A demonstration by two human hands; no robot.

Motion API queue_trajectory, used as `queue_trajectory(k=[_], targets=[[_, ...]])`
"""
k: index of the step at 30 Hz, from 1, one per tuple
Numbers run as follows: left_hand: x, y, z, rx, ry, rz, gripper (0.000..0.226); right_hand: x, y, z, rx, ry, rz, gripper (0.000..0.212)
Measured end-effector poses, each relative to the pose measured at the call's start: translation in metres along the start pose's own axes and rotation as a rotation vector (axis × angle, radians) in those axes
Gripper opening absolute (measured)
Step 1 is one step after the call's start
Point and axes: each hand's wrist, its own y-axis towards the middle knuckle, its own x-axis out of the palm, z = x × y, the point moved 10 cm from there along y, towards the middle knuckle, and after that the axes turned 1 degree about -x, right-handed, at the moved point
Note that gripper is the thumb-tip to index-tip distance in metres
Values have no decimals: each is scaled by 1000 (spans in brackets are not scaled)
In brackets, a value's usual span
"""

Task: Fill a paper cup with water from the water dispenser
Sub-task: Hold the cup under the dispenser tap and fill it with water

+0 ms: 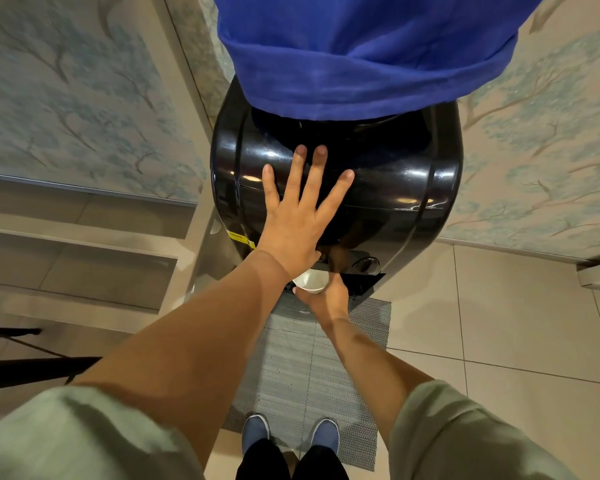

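Observation:
A glossy black water dispenser (388, 174) stands in front of me, its bottle wrapped in a blue cloth cover (361, 53). My left hand (298, 216) lies flat on the dispenser's rounded front with its fingers spread, and the thumb side is down near the taps. Below it, my right hand (329, 299) grips a small white paper cup (311, 281) and holds it upright under the tap area. Part of the cup is hidden by my left wrist. I cannot tell whether water is flowing.
A grey woven mat (302, 375) lies on the tiled floor under my blue shoes (255, 431). Beige steps or shelves (84, 244) are on the left. Walls with tree-patterned paper flank the dispenser. A second tap knob (368, 264) sits right of the cup.

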Motion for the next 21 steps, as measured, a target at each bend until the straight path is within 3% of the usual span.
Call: queue_trajectory(k=[21], targets=[[1, -1, 1, 15, -14, -15, 130, -2, -4, 5, -10, 21, 14, 60]])
